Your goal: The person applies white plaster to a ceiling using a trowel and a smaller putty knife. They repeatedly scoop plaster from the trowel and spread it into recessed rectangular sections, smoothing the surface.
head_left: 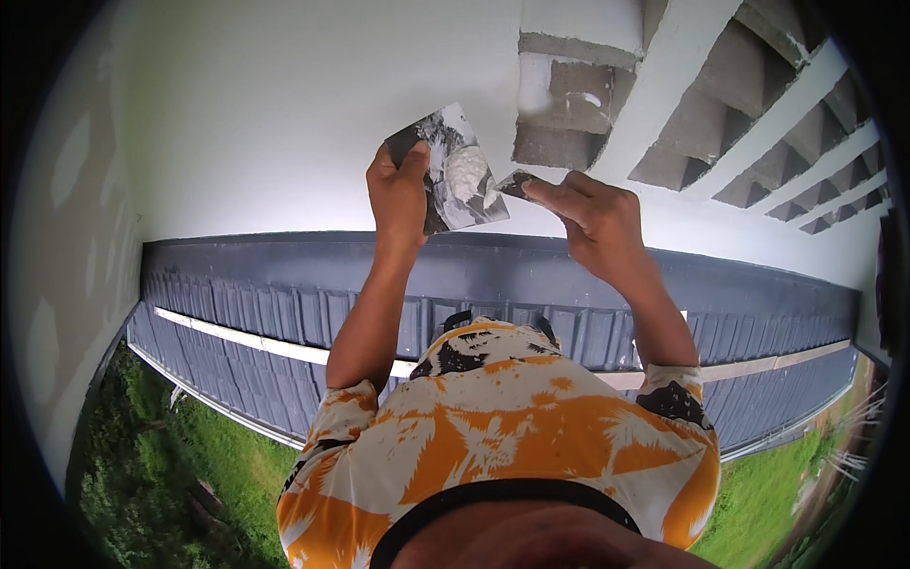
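Note:
My left hand [396,199] is closed on the left edge of a flat, square plate [447,216], thumb on top. The plate is dark and smeared with white, and a thick heap of white putty [465,173] lies on its right half. Between the fingers and thumb of my right hand [601,216] is a putty knife [515,184] with a dark, stained blade. Its tip is close to the plate's right edge, beside the putty; I cannot tell whether they touch. My right hand covers the knife's handle.
A white wall [284,123] rises ahead, with an openwork block grille [697,114] at upper right. A patched wall [71,218] stands at left. Below me runs a dark ribbed roof [275,308] with a pale batten [256,341] along it; grass [242,455] lies beyond its edge.

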Motion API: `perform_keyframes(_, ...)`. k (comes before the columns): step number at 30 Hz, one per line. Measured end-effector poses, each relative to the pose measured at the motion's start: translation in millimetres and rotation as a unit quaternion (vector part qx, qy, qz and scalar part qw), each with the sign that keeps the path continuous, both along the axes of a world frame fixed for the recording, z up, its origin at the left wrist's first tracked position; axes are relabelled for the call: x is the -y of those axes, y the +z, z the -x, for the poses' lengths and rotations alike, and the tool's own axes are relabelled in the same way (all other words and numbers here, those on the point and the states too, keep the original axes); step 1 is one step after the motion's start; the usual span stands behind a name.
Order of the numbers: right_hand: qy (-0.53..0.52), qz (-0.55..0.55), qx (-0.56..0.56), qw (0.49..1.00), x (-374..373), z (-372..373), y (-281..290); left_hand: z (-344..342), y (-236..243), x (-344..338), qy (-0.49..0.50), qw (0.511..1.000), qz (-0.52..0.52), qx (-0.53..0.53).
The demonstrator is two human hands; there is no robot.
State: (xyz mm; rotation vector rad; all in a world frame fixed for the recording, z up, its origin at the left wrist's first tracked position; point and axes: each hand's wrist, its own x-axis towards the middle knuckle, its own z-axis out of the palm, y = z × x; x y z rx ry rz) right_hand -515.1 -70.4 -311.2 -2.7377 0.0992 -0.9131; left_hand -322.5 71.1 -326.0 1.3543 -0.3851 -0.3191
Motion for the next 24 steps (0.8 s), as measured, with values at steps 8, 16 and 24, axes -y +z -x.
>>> perform_keyframes(8, 0.074, -0.126, -0.007, 0.989, 3, -11, -30, -21, 0, -14, 0.081, 0.996, 0.033, -0.037)
perform_keyframes(16, -0.251, -0.057, 0.217, 0.942, 98, -91, -93, -49, -57, -63, 0.075, 0.995, -0.01, -0.065)
perform_keyframes(24, -0.336, 0.075, 0.057, 0.937, 123, -118, -123, -58, -178, -139, 0.12, 0.982, -0.074, -0.129)
